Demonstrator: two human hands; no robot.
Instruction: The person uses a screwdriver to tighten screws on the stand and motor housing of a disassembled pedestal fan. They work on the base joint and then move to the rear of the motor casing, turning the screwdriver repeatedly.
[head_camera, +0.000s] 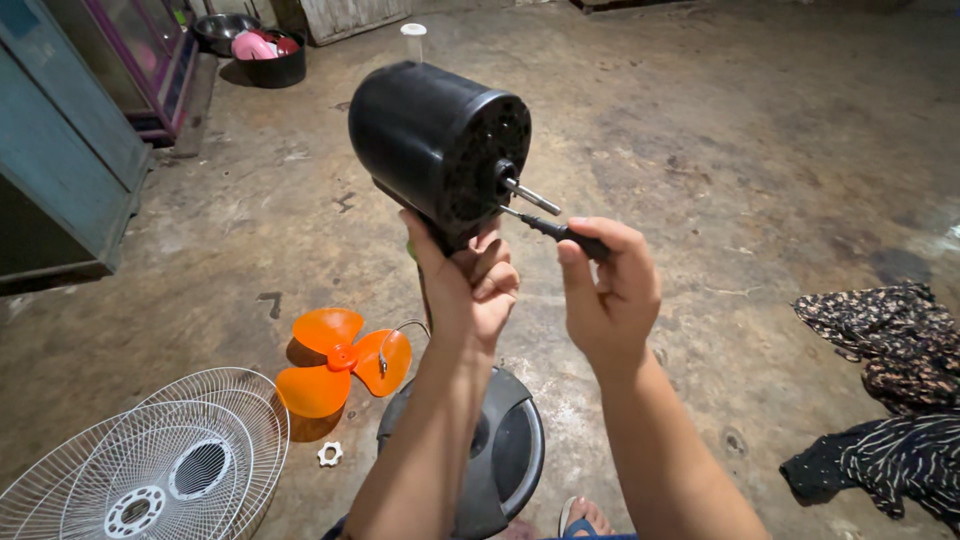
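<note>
Both hands are clenched: left hand (468, 290) under motor housing (435, 140), right hand (607, 295) around screwdriver (560, 232).

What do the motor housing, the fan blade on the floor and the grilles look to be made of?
Motor housing: glossy black, likely moulded plastic, with soft highlights. Fan blade: orange plastic, seemingly translucent where it glows. Grilles: thin white-coated wire, probably metal.

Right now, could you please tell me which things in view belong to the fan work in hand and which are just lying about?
In the job: black fan motor housing held up by the left hand; screwdriver in the right hand; motor shaft; orange fan blade; white wire grilles; white plastic nut; round fan base.

Lying about: dark patterned clothes; black basin; teal cabinet.
</note>
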